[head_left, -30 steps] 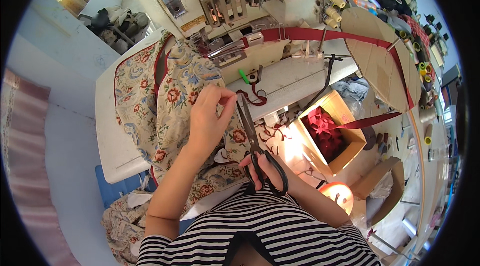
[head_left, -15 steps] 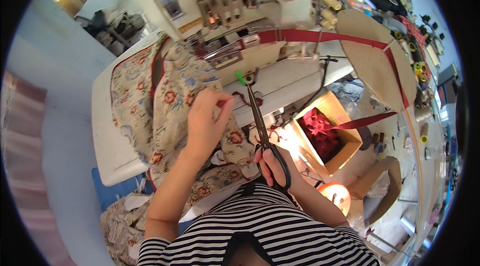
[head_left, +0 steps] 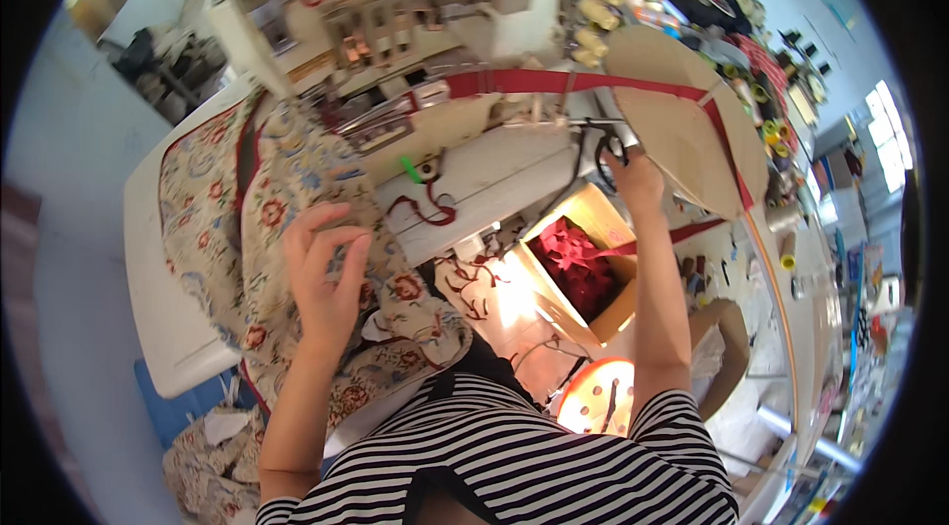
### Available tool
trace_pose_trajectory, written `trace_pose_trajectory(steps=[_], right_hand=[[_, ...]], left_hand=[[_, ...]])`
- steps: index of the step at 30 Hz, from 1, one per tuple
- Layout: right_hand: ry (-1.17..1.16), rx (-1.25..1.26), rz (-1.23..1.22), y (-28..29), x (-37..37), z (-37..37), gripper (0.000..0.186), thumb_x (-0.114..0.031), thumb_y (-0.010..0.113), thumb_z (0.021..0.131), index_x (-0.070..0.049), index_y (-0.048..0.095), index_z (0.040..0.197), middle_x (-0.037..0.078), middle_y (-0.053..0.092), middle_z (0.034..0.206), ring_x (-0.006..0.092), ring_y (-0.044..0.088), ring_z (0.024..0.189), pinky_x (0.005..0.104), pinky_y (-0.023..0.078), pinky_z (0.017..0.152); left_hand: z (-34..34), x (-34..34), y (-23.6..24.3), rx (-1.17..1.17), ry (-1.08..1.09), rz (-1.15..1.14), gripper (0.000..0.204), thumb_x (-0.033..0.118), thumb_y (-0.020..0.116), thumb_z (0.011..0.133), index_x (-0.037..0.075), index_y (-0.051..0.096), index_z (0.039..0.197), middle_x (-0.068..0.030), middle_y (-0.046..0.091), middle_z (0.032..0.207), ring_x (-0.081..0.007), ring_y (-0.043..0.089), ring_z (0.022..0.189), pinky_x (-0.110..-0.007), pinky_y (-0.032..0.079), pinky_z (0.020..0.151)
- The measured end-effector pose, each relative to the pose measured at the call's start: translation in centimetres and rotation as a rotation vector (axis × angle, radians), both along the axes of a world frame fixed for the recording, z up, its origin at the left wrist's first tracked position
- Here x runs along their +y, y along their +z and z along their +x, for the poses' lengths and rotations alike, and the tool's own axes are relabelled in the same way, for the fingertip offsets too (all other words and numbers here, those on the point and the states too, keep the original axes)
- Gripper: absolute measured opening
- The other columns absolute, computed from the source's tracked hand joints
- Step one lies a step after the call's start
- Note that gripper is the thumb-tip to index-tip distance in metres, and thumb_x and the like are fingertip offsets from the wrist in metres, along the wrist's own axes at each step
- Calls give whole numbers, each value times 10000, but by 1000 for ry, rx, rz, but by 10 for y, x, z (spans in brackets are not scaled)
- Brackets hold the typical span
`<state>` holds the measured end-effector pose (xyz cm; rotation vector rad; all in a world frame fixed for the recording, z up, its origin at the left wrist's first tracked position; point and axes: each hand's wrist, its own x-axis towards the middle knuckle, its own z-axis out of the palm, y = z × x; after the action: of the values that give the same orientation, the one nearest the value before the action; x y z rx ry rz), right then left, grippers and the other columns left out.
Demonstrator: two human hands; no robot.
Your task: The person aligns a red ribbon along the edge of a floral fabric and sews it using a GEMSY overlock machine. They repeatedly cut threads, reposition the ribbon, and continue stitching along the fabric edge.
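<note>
On the near left, a crumpled floral bundle point(head_left: 213, 466) lies below the white table point(head_left: 178, 332). Floral fabric point(head_left: 272, 214) with dark red edging spreads over the table's left part, its near end hanging toward the person's lap. The left hand point(head_left: 326, 273) is over this fabric, fingers loosely curved and spread, thumb apart, with nothing visible in its grasp. Beyond stands a pale sewing machine point(head_left: 445, 26); dark red scraps point(head_left: 433, 216) lie on its near side beside a small green piece point(head_left: 409, 169). Farther right, a cardboard box point(head_left: 596, 212) contains red strips point(head_left: 573, 258). Beyond the box, at the table's far right, the right hand point(head_left: 641, 181) has bent fingers closed around the black handles of the scissors point(head_left: 605, 169); I cannot tell how the blades stand. Red tape point(head_left: 554, 81) runs rightward across a cardboard disc point(head_left: 657, 115).
</note>
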<state>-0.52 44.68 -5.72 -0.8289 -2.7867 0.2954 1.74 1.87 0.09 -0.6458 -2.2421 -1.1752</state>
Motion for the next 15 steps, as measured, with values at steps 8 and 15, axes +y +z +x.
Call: trace_pose_trajectory(steps=[8,15], right_hand=[[186,295,58,-14,18,-64,337,-218,654,740,-1,606,993,199,629,973,379,567,994,440,452,866],[408,588,-243,-8,-117,41,147,-81,594,847,-27,622,982,94,593,830,215,546,728,324,446,682]], left_hand=[[7,-11,-10,-60,82,32,74,71,681,780,78,636,837,-64,532,927,-240,472,920,-366,361,816],[10,-15,-20,-141,72,178,84,24,653,794,43,632,873,-39,506,775,-179,486,733,-292,386,689]])
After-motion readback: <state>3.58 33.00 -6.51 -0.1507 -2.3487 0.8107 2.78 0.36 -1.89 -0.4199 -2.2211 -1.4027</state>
